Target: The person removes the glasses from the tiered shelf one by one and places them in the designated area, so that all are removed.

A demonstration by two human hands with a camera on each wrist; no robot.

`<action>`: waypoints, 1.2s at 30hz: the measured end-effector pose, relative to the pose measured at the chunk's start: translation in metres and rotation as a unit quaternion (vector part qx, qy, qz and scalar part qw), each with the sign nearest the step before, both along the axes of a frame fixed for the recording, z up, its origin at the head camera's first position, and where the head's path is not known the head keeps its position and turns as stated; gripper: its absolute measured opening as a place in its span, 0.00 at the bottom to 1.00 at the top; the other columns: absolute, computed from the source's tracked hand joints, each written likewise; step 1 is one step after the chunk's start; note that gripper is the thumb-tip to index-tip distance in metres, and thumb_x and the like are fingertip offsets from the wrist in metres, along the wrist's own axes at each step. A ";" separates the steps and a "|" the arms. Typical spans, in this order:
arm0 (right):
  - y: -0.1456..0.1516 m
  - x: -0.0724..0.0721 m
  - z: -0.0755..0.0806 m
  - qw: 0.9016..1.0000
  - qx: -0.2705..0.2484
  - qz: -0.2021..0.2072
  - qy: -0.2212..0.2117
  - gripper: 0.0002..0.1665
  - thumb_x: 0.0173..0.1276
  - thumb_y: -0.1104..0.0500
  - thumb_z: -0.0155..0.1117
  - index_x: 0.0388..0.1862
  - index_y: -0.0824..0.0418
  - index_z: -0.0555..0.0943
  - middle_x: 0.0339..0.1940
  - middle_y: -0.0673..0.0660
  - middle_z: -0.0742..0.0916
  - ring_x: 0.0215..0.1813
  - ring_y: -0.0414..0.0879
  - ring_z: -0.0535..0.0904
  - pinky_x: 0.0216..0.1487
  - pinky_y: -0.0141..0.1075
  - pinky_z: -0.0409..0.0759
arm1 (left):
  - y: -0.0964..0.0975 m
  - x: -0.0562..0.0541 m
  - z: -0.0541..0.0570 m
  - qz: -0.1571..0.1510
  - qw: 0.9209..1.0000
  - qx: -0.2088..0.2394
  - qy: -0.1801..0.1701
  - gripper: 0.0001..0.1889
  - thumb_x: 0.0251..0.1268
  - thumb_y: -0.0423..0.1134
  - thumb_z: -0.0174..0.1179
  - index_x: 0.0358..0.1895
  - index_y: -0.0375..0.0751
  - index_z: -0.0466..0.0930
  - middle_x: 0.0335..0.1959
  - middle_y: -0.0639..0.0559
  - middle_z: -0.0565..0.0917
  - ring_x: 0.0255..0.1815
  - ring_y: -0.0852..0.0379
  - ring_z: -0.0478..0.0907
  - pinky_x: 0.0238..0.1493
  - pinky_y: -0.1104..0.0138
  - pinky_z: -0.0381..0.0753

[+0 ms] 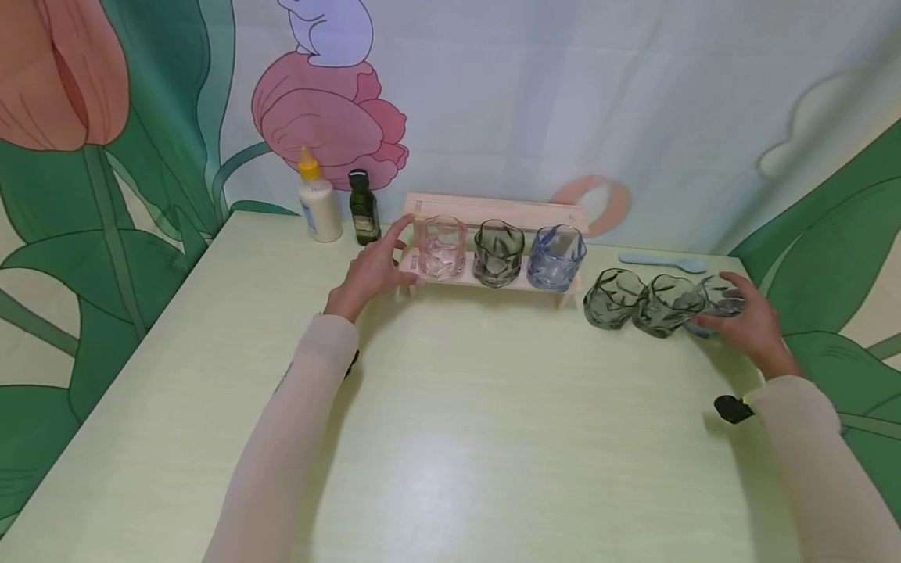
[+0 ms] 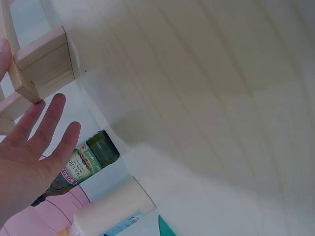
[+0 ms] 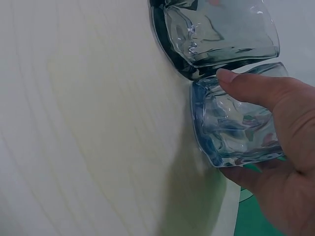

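My left hand point(image 1: 369, 270) is at the left end of a two-step wooden rack point(image 1: 493, 209), its fingers extended and spread. In the left wrist view, fingertips touch the corner of the rack point(image 2: 49, 73). On the lower step stand a pink glass point(image 1: 442, 254), a dark grey glass point(image 1: 498, 258) and a blue glass point(image 1: 556, 262). At the table's right side, my right hand point(image 1: 753, 324) grips a pale blue glass point(image 3: 241, 123) between thumb and fingers. Right beside it stands a grey glass point(image 1: 665, 306), with another grey glass point(image 1: 611, 301) to its left.
Behind the right-hand glasses lies a light blue spoon point(image 1: 662, 262). A dark green oil bottle point(image 1: 364, 211) and a cream squeeze bottle point(image 1: 320, 209) with a yellow cap stand left of the rack. A printed curtain point(image 1: 479, 94) hangs along the table's back edge.
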State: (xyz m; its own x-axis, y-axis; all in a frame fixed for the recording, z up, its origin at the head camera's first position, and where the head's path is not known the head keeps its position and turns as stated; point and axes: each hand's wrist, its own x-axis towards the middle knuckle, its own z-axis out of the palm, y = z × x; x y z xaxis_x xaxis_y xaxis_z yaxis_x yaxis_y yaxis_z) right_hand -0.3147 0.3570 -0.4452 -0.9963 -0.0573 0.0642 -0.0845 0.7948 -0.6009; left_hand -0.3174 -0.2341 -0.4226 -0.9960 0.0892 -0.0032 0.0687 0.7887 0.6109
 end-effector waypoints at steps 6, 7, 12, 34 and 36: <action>0.002 -0.001 0.002 1.000 0.000 0.011 -0.021 0.59 0.66 0.53 0.71 0.83 0.59 0.42 0.73 0.82 0.61 0.70 0.80 0.58 0.59 0.72 0.62 | 0.000 0.001 0.001 -0.003 1.000 0.000 0.003 0.56 0.55 0.44 0.75 0.79 0.70 0.43 0.67 0.42 0.76 0.53 0.43 0.81 0.52 0.43 0.78; 0.003 -0.001 0.003 1.000 -0.001 0.014 -0.026 0.61 0.66 0.52 0.71 0.83 0.59 0.40 0.75 0.81 0.59 0.71 0.80 0.56 0.59 0.73 0.61 | 0.000 0.001 0.000 -0.003 1.000 0.000 0.003 0.56 0.55 0.44 0.75 0.79 0.70 0.43 0.67 0.42 0.77 0.54 0.43 0.81 0.52 0.43 0.78; 0.009 -0.001 0.018 0.997 -0.034 0.045 -0.058 0.67 0.64 0.52 0.73 0.83 0.52 0.32 0.80 0.77 0.46 0.78 0.78 0.43 0.62 0.76 0.55 | 0.000 0.001 -0.001 -0.002 1.000 -0.002 0.001 0.56 0.55 0.44 0.76 0.79 0.69 0.43 0.67 0.42 0.77 0.54 0.42 0.82 0.53 0.44 0.79; -0.072 -0.004 0.095 0.992 -0.110 0.068 -0.003 0.63 0.63 0.53 0.75 0.80 0.28 0.40 0.85 0.55 0.44 0.84 0.61 0.40 0.72 0.68 0.53 | 0.001 0.002 0.001 0.001 1.000 -0.006 -0.002 0.57 0.55 0.44 0.75 0.80 0.70 0.41 0.67 0.42 0.76 0.54 0.43 0.81 0.53 0.45 0.79; -0.085 -0.006 0.095 0.991 -0.114 0.076 0.003 0.64 0.62 0.54 0.75 0.81 0.30 0.40 0.85 0.55 0.44 0.84 0.61 0.41 0.73 0.67 0.54 | 0.002 0.002 0.001 0.001 1.000 -0.007 -0.001 0.57 0.55 0.44 0.75 0.80 0.70 0.41 0.67 0.42 0.76 0.54 0.43 0.81 0.53 0.45 0.79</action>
State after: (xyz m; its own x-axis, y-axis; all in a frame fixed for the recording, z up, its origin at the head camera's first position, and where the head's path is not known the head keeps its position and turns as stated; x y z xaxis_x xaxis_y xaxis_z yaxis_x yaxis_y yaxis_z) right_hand -0.3202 0.2719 -0.3498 -0.9769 -0.1891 0.0991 -0.1967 0.6172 -0.7618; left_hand -0.3155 -0.2326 -0.4214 -0.9962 0.0864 -0.0059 0.0655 0.7970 0.6005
